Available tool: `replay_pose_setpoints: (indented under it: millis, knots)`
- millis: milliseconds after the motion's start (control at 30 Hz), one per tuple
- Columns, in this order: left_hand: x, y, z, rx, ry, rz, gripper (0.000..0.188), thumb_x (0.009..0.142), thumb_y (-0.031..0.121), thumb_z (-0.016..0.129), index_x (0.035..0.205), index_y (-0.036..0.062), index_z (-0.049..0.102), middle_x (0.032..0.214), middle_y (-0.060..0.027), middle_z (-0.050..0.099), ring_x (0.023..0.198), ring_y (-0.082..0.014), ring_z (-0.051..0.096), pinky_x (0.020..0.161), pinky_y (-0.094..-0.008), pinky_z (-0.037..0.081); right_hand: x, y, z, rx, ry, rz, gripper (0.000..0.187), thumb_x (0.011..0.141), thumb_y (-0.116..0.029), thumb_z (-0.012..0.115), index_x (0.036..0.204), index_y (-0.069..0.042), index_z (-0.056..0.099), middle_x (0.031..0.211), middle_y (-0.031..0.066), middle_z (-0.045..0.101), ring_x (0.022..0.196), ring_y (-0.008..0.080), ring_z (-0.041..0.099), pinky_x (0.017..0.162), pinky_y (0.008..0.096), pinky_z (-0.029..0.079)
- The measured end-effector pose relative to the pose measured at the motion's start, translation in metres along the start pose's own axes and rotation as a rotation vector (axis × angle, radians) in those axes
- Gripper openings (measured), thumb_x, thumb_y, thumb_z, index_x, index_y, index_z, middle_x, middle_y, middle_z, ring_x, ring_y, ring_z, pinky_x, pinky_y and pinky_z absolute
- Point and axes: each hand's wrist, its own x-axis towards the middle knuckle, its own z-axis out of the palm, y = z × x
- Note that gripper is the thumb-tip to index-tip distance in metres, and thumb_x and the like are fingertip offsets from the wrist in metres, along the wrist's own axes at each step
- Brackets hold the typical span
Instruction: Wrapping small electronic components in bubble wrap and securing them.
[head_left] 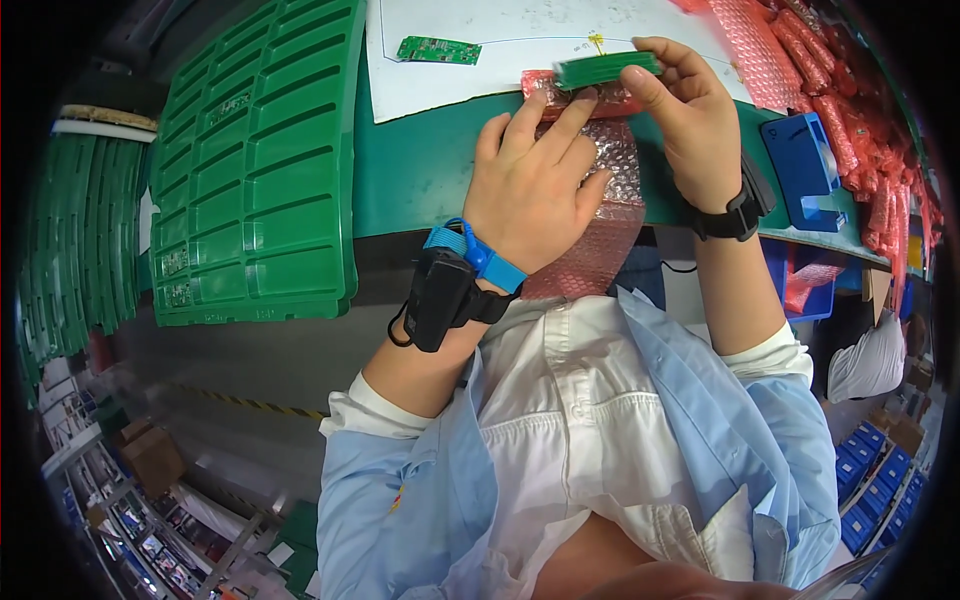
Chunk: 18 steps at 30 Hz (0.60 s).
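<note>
My right hand [693, 120] pinches a green circuit board [608, 70] between thumb and fingers at its right end. The board is slightly blurred and hovers over or rests against a folded part of the pink bubble wrap [575, 250]; I cannot tell which. With its fingers spread, my left hand [535, 180] lies flat on that wrap, fingertips at the fold just below the board. The wrap's long tail runs down over the table edge toward my shirt. Another green circuit board [438, 50] lies on the white sheet [500, 85], farther left.
A large green compartment tray [300, 185] with a few boards stands at the left, with more green trays [85, 220] beyond it. A blue holder [800, 170] sits at the right edge of the table. Behind it are piled pink bubble-wrapped rolls [835, 130].
</note>
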Motion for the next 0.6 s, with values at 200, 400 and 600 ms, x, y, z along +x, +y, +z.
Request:
replay_pose_setpoints:
  millis: [200,400,600]
  knots:
    - [0.001,0.001,-0.005,0.006,-0.035,-0.007,0.025,0.080,0.027,0.071,0.097,0.0092,0.068,0.132,-0.0062,0.060,0.115,-0.0331,0.053,0.097,-0.0463,0.039,0.000,0.010,-0.003,-0.126,-0.152,0.122,0.037,0.089,-0.015,0.074,0.121,-0.001,0.062,0.100,0.0053,0.068,0.089,0.0090,0.062,0.079,0.0213,0.051]
    - [0.001,-0.002,-0.004,-0.021,-0.029,0.013,0.026,0.079,0.026,0.072,0.097,0.0074,0.068,0.131,-0.0083,0.060,0.113,-0.0342,0.053,0.094,-0.0466,0.042,0.002,0.005,-0.008,-0.523,-0.174,-0.028,0.034,0.087,-0.017,0.076,0.117,-0.005,0.067,0.099,0.0037,0.069,0.088,0.0082,0.061,0.078,0.0224,0.050]
    - [-0.002,-0.001,0.002,-0.104,0.052,-0.033,0.027,0.078,0.023,0.073,0.098,0.0064,0.067,0.131,-0.0093,0.059,0.113,-0.0348,0.053,0.094,-0.0463,0.044,0.008,0.008,-0.018,-0.633,-0.220,-0.175,0.031,0.087,-0.019,0.076,0.114,-0.005,0.069,0.102,0.0048,0.069,0.090,0.0093,0.061,0.082,0.0245,0.049]
